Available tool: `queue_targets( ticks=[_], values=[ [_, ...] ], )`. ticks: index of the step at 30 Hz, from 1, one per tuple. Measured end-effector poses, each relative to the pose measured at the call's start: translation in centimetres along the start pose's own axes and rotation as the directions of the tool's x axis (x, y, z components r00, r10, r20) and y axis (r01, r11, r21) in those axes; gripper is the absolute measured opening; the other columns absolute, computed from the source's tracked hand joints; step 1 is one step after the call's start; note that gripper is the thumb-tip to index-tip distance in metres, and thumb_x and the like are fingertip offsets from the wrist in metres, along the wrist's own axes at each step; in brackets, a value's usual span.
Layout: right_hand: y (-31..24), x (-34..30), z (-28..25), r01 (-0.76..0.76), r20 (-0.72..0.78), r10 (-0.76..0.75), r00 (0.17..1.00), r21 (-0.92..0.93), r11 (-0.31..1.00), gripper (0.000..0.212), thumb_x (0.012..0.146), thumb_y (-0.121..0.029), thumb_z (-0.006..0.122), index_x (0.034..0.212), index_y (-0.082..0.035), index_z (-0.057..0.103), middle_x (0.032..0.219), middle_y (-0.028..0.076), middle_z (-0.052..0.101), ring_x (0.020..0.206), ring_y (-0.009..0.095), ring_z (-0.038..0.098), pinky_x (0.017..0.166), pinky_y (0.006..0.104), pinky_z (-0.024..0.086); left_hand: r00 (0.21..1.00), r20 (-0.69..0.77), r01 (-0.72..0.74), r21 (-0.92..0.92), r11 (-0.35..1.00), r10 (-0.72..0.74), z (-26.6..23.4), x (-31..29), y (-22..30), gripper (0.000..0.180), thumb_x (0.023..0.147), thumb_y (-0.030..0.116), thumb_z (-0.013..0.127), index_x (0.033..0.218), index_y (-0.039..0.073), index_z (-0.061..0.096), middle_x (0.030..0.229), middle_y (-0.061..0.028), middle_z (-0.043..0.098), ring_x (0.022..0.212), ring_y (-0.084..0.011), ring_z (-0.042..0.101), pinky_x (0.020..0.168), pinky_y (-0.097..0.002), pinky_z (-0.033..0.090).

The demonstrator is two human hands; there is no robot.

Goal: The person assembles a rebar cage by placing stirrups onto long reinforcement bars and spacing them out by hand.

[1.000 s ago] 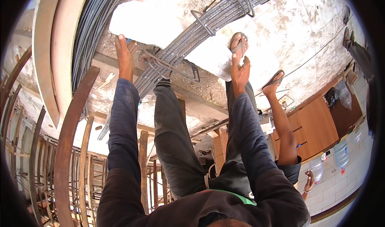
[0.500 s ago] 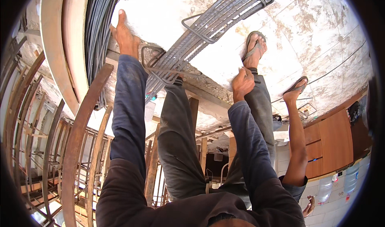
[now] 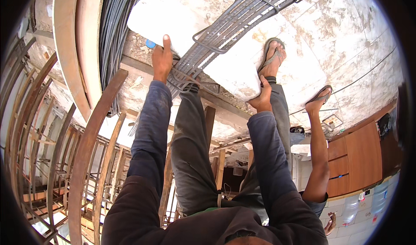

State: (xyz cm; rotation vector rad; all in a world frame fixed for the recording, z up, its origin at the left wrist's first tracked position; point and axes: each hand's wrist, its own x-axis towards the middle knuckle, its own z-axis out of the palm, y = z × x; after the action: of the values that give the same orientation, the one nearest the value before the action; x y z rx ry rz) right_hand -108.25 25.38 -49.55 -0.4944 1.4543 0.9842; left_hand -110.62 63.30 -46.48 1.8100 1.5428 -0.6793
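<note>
A thick, bright white slab [image 3: 173, 17] lies on the rough floor, with a bundle of ribbed steel bars [image 3: 216, 41] crossing over it. My left hand [image 3: 162, 62] is at its near edge, just left of the bars. Its thumb points forward against the slab and the other fingers are bent, partly out of sight. At the near right corner, my right hand [image 3: 261, 98] holds the edge with its thumb up. Its remaining fingers are hidden at or beneath the slab. Bent wire stirrups [image 3: 208, 43] loop around the bars.
Long thin rods [image 3: 119, 28] and curved boards [image 3: 89, 41] lie at left. Upright timbers [image 3: 93, 149] stand over a lower space. My sandaled foot [image 3: 273, 56] is beside the slab's right part. Another person's leg [image 3: 318, 145] stands at right, near a wooden cabinet [image 3: 362, 158].
My left hand has moved right and nearer along the slab's edge, uncovering a small blue object. My right hand has turned from a closed fist to thumb up at the corner.
</note>
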Motion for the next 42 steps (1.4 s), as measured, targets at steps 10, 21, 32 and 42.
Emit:
queue_targets(
  ticks=[10,21,32,42],
  values=[
    [0.4,-1.1,1.0,-0.199,-0.013,0.2,0.98,-0.184,0.962,0.059,0.092,-0.055,0.042,0.136,-0.017,0.048,0.138,0.007,0.051,0.124,0.033,0.048,0.098,0.0575,0.031,0.91,-0.184,-0.41,-0.268,0.872,0.371,0.3,-8.0,-8.6,0.116,0.066,0.061,0.076,0.143,-0.005,0.02,0.142,-0.029,0.031,0.13,-0.0456,0.035,0.107,-0.0481,0.031],
    [0.7,-1.1,1.3,-0.199,-0.043,0.194,0.98,-0.195,0.961,0.057,0.092,-0.055,0.042,0.134,-0.017,0.05,0.135,0.008,0.053,0.122,0.034,0.05,0.094,0.0596,0.032,0.969,-0.015,-0.183,0.629,0.756,0.247,3.5,-8.9,-12.8,0.104,0.059,0.037,0.082,0.139,0.0,0.027,0.132,-0.0173,0.038,0.12,-0.0333,0.046,0.1,-0.0571,0.029],
    [0.5,-1.3,1.3,-0.236,-0.052,0.231,0.972,-0.181,0.955,0.057,0.092,-0.053,0.042,0.136,-0.017,0.048,0.139,0.009,0.049,0.126,0.036,0.045,0.097,0.0613,0.032,0.954,-0.114,-0.168,0.567,0.806,0.279,4.2,-9.3,-12.7,0.098,0.059,0.022,0.082,0.138,0.004,0.027,0.136,-0.0159,0.032,0.122,-0.0379,0.041,0.103,-0.0546,0.025],
    [-1.5,-1.4,1.5,-0.205,-0.106,0.183,0.977,-0.254,0.945,0.057,0.09,-0.054,0.048,0.133,-0.016,0.051,0.134,0.008,0.054,0.122,0.035,0.05,0.095,0.0629,0.033,0.923,-0.078,-0.247,0.629,0.737,0.376,4.2,-9.1,-13.8,0.098,0.063,0.022,0.079,0.141,0.0,0.024,0.139,-0.0179,0.029,0.118,-0.0377,0.041,0.102,-0.0537,0.027]
  ],
)
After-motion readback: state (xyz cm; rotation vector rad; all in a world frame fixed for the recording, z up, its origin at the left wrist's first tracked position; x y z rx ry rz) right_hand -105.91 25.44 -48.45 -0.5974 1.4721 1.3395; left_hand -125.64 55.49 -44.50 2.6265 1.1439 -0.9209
